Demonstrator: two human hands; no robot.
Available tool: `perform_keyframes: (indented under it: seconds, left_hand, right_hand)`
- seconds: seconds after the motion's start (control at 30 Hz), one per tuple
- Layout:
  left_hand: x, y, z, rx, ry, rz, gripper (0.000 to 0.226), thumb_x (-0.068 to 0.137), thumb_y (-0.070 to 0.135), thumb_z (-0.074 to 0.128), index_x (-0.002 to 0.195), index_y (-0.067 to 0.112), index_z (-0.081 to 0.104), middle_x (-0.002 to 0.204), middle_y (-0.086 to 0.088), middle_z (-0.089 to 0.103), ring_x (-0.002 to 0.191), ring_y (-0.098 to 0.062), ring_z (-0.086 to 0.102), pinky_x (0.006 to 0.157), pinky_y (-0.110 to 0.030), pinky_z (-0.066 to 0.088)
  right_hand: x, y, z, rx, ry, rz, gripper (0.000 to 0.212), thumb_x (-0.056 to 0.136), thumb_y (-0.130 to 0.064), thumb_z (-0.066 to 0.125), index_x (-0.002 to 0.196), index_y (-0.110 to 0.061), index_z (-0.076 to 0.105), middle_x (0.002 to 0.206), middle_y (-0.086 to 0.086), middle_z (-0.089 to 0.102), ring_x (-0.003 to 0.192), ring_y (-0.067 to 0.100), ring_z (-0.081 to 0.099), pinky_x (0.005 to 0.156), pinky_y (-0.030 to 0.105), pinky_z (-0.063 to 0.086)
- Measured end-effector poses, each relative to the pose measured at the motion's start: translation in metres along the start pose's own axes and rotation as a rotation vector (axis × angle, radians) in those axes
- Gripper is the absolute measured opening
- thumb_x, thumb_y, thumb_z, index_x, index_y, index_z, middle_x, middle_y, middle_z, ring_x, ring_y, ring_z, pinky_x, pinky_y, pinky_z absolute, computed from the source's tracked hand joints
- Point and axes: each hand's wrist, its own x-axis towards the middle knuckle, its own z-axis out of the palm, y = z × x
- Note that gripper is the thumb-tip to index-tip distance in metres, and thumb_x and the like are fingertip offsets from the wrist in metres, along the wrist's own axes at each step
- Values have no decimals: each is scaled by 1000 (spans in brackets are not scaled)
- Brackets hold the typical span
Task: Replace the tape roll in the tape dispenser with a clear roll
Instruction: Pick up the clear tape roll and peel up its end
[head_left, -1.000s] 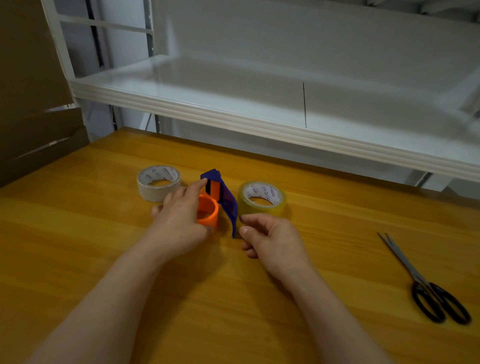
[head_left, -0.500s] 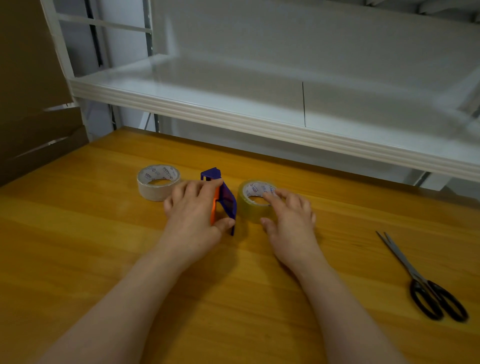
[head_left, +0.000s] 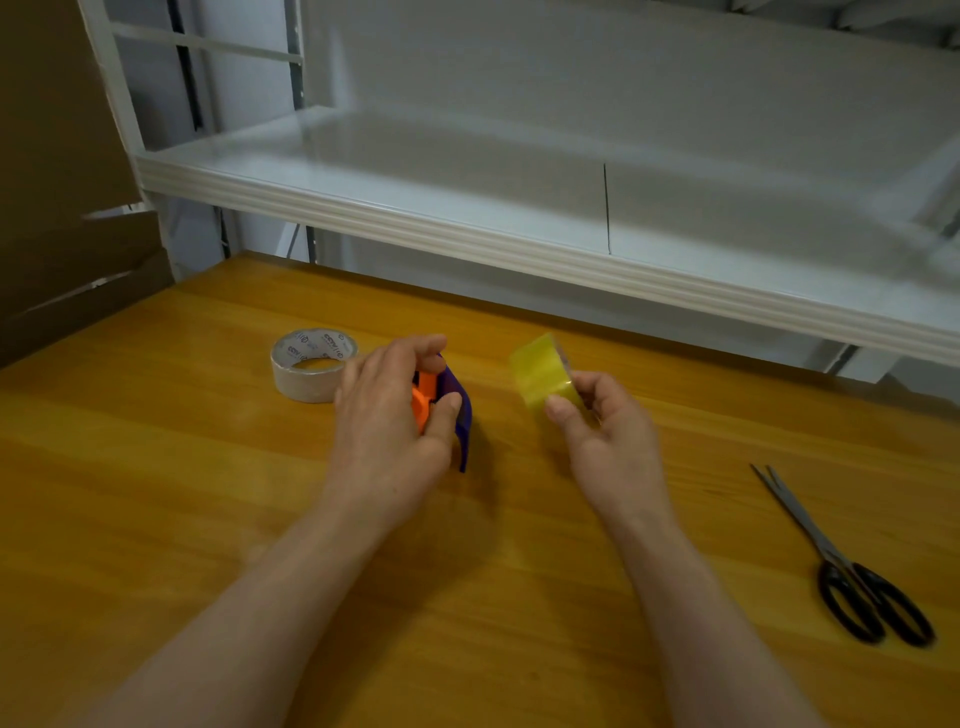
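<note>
The tape dispenser (head_left: 457, 410) is purple with an orange hub and stands on the wooden table (head_left: 156, 519). My left hand (head_left: 389, 415) wraps around it, thumb on the purple side, fingers over the top. My right hand (head_left: 602, 431) holds a yellowish clear tape roll (head_left: 540, 374) tilted on edge, lifted off the table to the right of the dispenser. A white tape roll (head_left: 311, 369) lies flat to the left of my left hand.
Black-handled scissors (head_left: 841, 566) lie on the table at the right. A white shelf (head_left: 519, 228) overhangs the table's far edge. Brown cardboard (head_left: 57, 208) stands at the far left.
My right hand has picked the yellowish clear roll up off the table and tilted it on edge. My left hand has stayed on the dispenser.
</note>
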Motion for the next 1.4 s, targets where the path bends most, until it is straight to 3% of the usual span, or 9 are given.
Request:
perform_keyframes:
  seconds: [0.13, 0.33, 0.47, 0.6, 0.77, 0.93, 1.03, 1.2, 1.4]
  left_hand:
    - [1, 15, 9, -227, -12, -22, 37, 93, 23, 67, 127, 31, 55, 110, 19, 61, 111, -5, 54, 95, -38, 50]
    - [25, 44, 25, -587, -84, -283, 19, 97, 28, 62, 115, 20, 62, 106, 2, 67, 100, -14, 66, 79, -33, 57]
    - [16, 45, 35, -773, -218, -398, 34, 99, 42, 54, 108, 13, 71, 100, -4, 77, 93, -15, 73, 70, -31, 55]
    - [9, 42, 33, -894, -280, -455, 45, 94, 52, 56, 102, 12, 75, 88, -3, 78, 80, -16, 73, 66, -29, 54]
    - [10, 36, 24, -1007, -237, -462, 30, 95, 34, 61, 102, 7, 73, 82, -2, 76, 74, -11, 69, 56, -21, 51]
    - [11, 32, 21, -964, -257, -405, 28, 96, 29, 61, 110, 7, 72, 106, -16, 76, 105, -35, 70, 91, -50, 52]
    - [11, 32, 19, -948, -313, -346, 24, 94, 24, 62, 113, 12, 72, 113, -16, 74, 114, -39, 65, 103, -57, 48]
    - [4, 37, 21, -842, -457, -190, 36, 99, 2, 53, 130, 17, 61, 122, 1, 73, 118, -12, 66, 103, -35, 50]
    - [-5, 41, 33, -647, -322, -73, 34, 97, 32, 53, 129, 25, 61, 124, 7, 69, 118, -6, 63, 104, -40, 51]
  right_hand:
    - [1, -8, -5, 286, 47, -13, 14, 98, -19, 66, 106, -29, 69, 104, -3, 75, 98, 15, 70, 82, 33, 57]
    - [-1, -13, -8, 511, 33, -33, 13, 98, -8, 63, 108, -11, 69, 82, -10, 77, 73, 0, 70, 62, 15, 54]
    - [-5, -16, -9, 501, -5, -78, 11, 96, -10, 64, 105, -13, 70, 84, -8, 77, 77, 6, 70, 66, 23, 57]
    - [-11, -18, -5, 481, -98, -123, 15, 96, -13, 65, 109, -10, 69, 97, 7, 77, 88, 26, 74, 73, 39, 61]
    - [-15, -18, 3, 436, -173, -161, 15, 94, -18, 68, 109, -13, 69, 100, 9, 75, 90, 22, 72, 76, 32, 60]
    - [-16, -15, 5, 411, -180, -173, 18, 91, -22, 68, 108, -15, 68, 101, 7, 74, 95, 26, 72, 81, 38, 62]
    - [-16, -17, 4, 433, -148, -186, 15, 92, -20, 69, 107, -16, 69, 101, 8, 75, 93, 25, 72, 79, 36, 62]
    - [-13, -20, 0, 544, -55, -148, 10, 95, -8, 66, 104, -13, 69, 89, -4, 76, 83, 8, 70, 73, 22, 56]
    - [-13, -22, 2, 530, 24, -116, 5, 95, -18, 68, 100, -19, 68, 94, -1, 75, 89, 13, 71, 77, 26, 58]
